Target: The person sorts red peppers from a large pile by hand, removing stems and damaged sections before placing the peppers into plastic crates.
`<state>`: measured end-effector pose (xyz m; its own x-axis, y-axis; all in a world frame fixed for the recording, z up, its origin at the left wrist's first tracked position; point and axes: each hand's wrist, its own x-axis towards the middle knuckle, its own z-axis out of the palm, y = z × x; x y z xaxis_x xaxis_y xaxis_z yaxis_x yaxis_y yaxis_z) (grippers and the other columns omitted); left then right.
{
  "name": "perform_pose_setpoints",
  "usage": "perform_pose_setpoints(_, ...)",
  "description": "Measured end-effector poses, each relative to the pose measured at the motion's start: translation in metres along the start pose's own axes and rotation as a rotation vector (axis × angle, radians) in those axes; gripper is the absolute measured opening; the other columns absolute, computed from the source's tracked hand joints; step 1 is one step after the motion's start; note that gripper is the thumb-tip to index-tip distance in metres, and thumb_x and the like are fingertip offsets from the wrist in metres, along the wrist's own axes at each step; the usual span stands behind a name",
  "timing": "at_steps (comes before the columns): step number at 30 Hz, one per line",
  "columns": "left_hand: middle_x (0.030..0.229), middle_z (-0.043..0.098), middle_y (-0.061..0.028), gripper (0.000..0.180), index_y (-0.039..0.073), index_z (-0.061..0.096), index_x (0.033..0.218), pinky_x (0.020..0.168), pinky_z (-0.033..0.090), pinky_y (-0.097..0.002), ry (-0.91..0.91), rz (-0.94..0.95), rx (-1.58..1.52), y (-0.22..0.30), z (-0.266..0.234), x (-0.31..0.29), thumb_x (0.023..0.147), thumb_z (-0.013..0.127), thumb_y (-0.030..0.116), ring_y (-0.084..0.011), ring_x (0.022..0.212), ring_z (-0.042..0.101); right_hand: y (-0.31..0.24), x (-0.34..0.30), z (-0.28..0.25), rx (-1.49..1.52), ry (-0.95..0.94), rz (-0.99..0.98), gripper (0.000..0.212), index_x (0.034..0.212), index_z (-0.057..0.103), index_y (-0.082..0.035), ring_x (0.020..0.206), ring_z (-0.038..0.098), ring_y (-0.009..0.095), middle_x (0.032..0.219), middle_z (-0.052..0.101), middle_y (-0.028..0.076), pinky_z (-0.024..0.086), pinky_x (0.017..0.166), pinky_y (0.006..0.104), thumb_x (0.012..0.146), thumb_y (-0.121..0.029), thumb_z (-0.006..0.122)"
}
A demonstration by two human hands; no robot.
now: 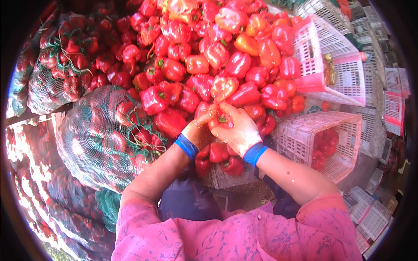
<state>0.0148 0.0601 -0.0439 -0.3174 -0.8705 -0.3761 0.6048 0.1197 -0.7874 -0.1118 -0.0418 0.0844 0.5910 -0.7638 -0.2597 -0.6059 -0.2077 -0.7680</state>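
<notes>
Both my hands meet around one red bell pepper (223, 120), its green stem end facing up between my fingers. My left hand (199, 129) closes on its left side, fingers bent against it. My right hand (238, 127) wraps the other side, with the fingertips reaching over the top. Blue bands circle both wrists. Just beyond lies a large heap of red bell peppers (237, 64), a few of them orange. Below my hands, several more red peppers (219, 153) rest close to my lap.
To the left sits a bulging net sack of peppers (98, 139), with another net sack (52, 87) behind it. On the right a pink and white plastic crate (300, 135) lies on its side with peppers inside. A second tilted crate (307, 56) stands beyond it.
</notes>
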Motion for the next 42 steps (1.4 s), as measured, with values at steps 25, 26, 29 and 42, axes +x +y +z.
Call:
perform_pose_setpoints(25,0.118,0.060,-0.0084,0.070,-0.001,0.045,0.140,0.088,0.054,-0.0303,-0.073,0.692,2.312,-0.268,0.112,-0.056,0.077,0.075,0.001,-0.0162,0.101,0.062,-0.058,-0.080,-0.146,0.285,-0.413,0.025,0.034,0.102,0.071,-0.001,0.080,0.070,0.017,0.089,0.074,0.012,0.055,0.072,0.0336,0.074,-0.018,0.079)
perform_pose_setpoints(26,0.118,0.060,-0.0089,0.069,-0.001,0.046,0.139,0.087,0.054,-0.0296,-0.019,0.651,2.256,-0.272,0.111,-0.053,0.077,0.076,0.003,-0.0155,0.100,0.063,-0.055,-0.080,-0.151,0.283,-0.392,0.029,0.034,0.101,0.071,-0.001,0.080,0.070,0.017,0.089,0.074,0.012,0.055,0.071,0.0334,0.073,-0.018,0.079)
perform_pose_setpoints(29,0.119,0.061,-0.0099,0.068,-0.003,0.047,0.137,0.088,0.054,-0.0297,-0.139,0.684,2.386,-0.281,0.112,-0.040,0.077,0.078,0.007,-0.0155,0.101,0.063,-0.044,-0.083,-0.164,0.420,-0.295,-0.090,0.035,0.105,0.072,-0.002,0.085,0.070,0.015,0.092,0.075,0.011,0.055,0.076,0.0307,0.073,-0.012,0.079)
perform_pose_setpoints(42,0.118,0.064,-0.0061,0.064,-0.001,0.055,0.131,0.097,0.050,-0.0321,-0.158,0.511,2.500,-0.282,0.124,-0.016,0.075,0.082,0.014,-0.0166,0.111,0.061,-0.031,-0.088,-0.168,0.908,-0.329,-0.154,0.033,0.108,0.068,-0.006,0.087,0.060,0.008,0.093,0.066,-0.004,0.051,0.075,0.0285,0.076,-0.005,0.076)
